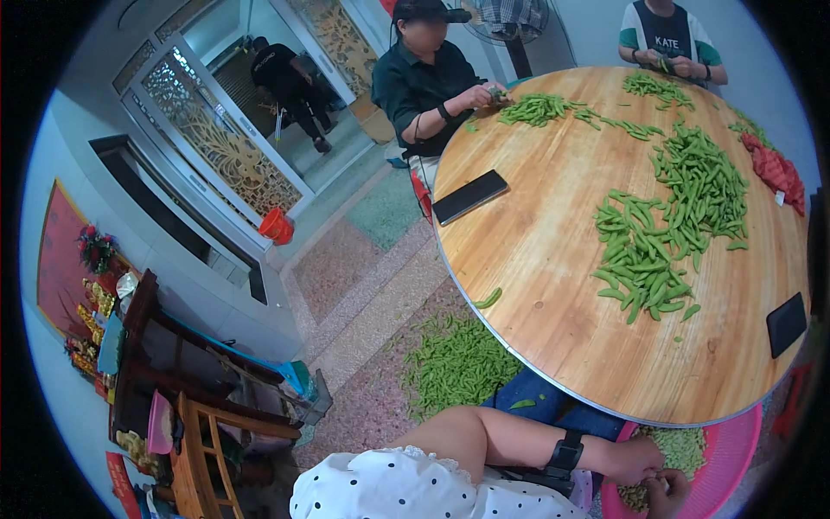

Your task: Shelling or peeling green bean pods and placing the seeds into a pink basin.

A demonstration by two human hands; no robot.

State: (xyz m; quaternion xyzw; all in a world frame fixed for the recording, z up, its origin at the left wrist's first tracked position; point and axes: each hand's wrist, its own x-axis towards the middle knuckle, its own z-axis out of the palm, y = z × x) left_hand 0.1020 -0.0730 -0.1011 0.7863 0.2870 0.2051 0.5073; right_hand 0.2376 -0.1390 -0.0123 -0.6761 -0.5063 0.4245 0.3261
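Note:
My left hand (634,459), with a black strap at the wrist, is closed over a pink basket (737,463) at the lower right. Close against it is my right hand (668,495), its fingers pinched together. Whatever they grip between them is too small and hidden to make out. Pale green shelled beans (686,449) lie in the basket below my hands, with browner bits near its left side. Above the basket, a round wooden table (536,303) carries a large heap of green bean pods (644,259).
A black phone (469,197) and a dark flat object (786,325) lie on the table, with a red mesh bag (775,173) at its right. Loose pods (458,368) cover floor beside my leg. Two people (428,95) handle pods across the table; another stands in the doorway.

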